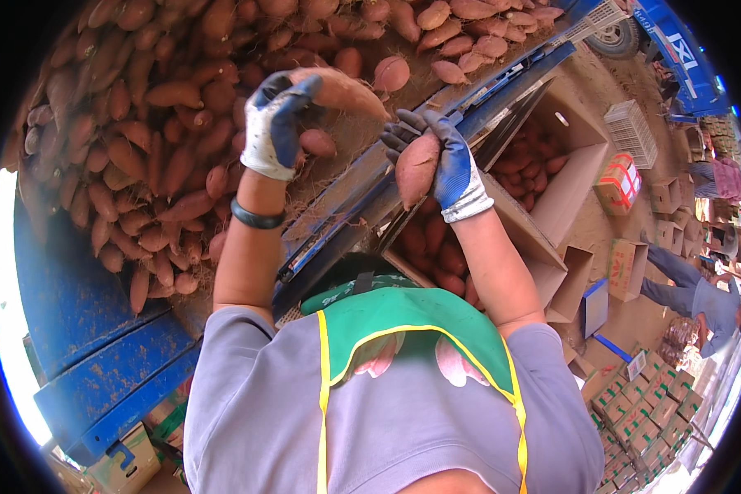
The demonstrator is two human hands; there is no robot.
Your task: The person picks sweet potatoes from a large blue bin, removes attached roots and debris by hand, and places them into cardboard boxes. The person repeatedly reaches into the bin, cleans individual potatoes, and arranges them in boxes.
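My left hand [278,126], in a blue-coated white work glove, grips a long sweet potato [346,94] at its near end, above the truck bed's edge. In my right hand [447,163], gloved alike, lies a short, rounded sweet potato [417,168], held over the rim of the cardboard boxes. A large heap of sweet potatoes [185,148] covers the blue truck bed to the left and beyond my hands. One box [577,191] at the right holds more sweet potatoes, and another pile [435,247] sits in a box below my right hand.
The metal edge of the truck bed [346,204] runs diagonally between heap and boxes. On the ground at right are a white plastic crate [631,133], a red-taped box [617,184] and stacked cartons [648,407]. A person [685,287] bends farther off; a blue truck [679,55] stands behind.
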